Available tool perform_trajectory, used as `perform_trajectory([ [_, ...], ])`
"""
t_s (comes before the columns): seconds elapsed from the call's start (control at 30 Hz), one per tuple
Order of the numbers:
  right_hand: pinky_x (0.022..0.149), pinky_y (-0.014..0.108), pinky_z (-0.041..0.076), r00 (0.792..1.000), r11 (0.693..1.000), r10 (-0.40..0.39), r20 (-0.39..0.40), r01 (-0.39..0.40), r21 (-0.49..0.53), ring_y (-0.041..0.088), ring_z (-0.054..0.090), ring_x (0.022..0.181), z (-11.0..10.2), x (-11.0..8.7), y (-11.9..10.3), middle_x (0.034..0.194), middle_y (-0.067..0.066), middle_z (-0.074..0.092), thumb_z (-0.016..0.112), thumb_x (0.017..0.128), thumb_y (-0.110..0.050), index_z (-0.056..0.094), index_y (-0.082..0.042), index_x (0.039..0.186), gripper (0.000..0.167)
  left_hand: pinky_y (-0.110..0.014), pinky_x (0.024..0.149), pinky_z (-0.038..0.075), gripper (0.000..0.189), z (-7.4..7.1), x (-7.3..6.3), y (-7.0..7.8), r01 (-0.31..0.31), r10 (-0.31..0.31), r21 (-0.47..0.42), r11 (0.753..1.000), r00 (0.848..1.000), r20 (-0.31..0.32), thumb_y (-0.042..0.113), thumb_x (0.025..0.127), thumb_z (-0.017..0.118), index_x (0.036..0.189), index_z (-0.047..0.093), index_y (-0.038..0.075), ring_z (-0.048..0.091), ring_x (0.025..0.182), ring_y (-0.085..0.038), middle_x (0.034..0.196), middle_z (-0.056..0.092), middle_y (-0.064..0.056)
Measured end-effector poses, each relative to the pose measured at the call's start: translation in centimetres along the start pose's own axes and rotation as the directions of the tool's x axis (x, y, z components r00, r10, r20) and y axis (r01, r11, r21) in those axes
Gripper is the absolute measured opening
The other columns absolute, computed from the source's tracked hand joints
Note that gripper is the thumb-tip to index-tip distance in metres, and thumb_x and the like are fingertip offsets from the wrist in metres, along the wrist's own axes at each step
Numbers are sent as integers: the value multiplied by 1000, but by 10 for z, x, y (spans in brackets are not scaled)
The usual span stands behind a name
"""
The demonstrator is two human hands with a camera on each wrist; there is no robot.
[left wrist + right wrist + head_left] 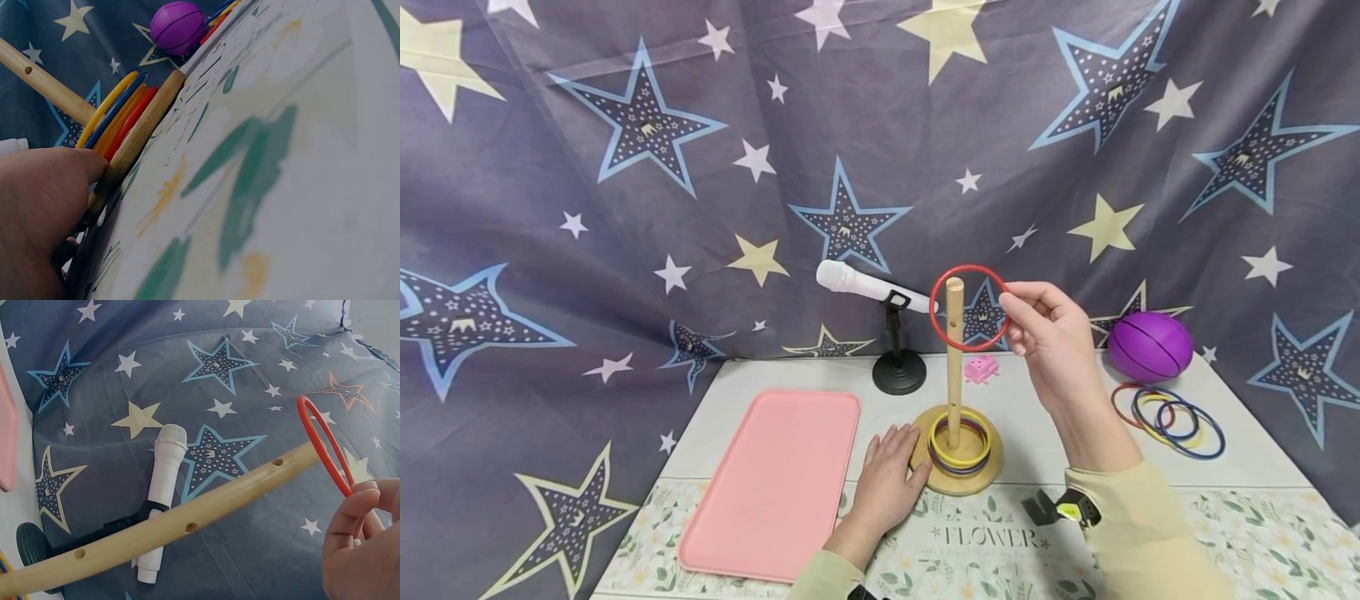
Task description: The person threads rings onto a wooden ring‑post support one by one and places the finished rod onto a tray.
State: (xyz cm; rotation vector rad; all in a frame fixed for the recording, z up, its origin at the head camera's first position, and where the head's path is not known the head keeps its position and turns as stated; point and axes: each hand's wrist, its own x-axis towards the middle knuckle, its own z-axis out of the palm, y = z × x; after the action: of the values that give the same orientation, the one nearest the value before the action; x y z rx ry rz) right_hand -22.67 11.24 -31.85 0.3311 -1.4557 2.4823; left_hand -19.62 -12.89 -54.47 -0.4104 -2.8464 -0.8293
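Observation:
A red ring [934, 321] is pinched between the thumb and fingers of my right hand [1054, 342]. Held steeply upright, it overlaps the top of the wooden peg [955, 375] in the head view. From the right wrist view, the ring [325, 447] is right at the peg's tip [306, 456]. A round wooden base [988, 475] carries the peg, with a stack of yellow, blue, orange and red rings [115, 122] around its foot. My left hand [886, 482] rests at the base's left edge, fingers extended and thumb touching the rim.
Left of the base lies a pink tray [775, 483]. Behind stand a white microphone [872, 286] on a black stand [898, 372] and a small pink object [981, 369]. At the right are a purple ball [1150, 346] and several loose rings [1213, 429]. A starry curtain [737, 208] hangs behind.

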Motion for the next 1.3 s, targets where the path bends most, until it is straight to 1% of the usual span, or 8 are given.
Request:
perform_trajectory([
  [0.23,50,14,45,1000,1000,7,-1,-7,-7,7,56,60,5,3,10,84,1,68,74,104,2,79,-10,106,14,-61,134,19,57,1,0,-1,3,-3,1,1000,1000,1,33,112,64,159,56,3,39,160,-39,166,52,-18],
  [0.5,50,14,44,999,999,43,-23,-44,-16,6,56,60,4,4,19,84,0,68,74,105,1,78,-11,106,13,-61,134,19,57,2,0,0,2,-2,9,1000,1000,0,34,112,64,159,56,3,40,160,-39,166,53,-18],
  [0.67,50,14,44,997,997,64,-36,-65,-35,6,56,60,2,3,25,83,-1,67,73,105,0,77,-12,106,12,-61,134,20,57,1,0,0,3,-3,8,1000,1000,1,34,112,64,159,57,3,40,159,-39,166,53,-18],
  [0.87,51,14,44,994,994,89,-61,-92,-55,6,56,61,-2,0,33,83,-1,66,72,105,1,75,-9,109,11,-61,134,19,57,0,0,0,3,-3,2,1000,1000,4,34,112,64,159,57,2,40,159,-40,166,53,-18],
  [1.0,51,14,44,992,993,103,-75,-107,-57,6,56,60,-5,-1,40,82,-1,66,72,105,1,76,-9,109,12,-61,134,20,57,0,0,1,-2,2,2,1000,1000,1,33,112,64,159,57,2,40,159,-40,165,53,-18],
  [1.3,50,14,43,982,985,145,-118,-154,-72,6,55,61,-13,-4,56,81,-2,64,72,106,1,75,-10,109,11,-61,134,20,56,-1,0,1,-6,6,6,1000,1000,0,33,111,64,159,57,3,41,159,-40,165,53,-18],
])
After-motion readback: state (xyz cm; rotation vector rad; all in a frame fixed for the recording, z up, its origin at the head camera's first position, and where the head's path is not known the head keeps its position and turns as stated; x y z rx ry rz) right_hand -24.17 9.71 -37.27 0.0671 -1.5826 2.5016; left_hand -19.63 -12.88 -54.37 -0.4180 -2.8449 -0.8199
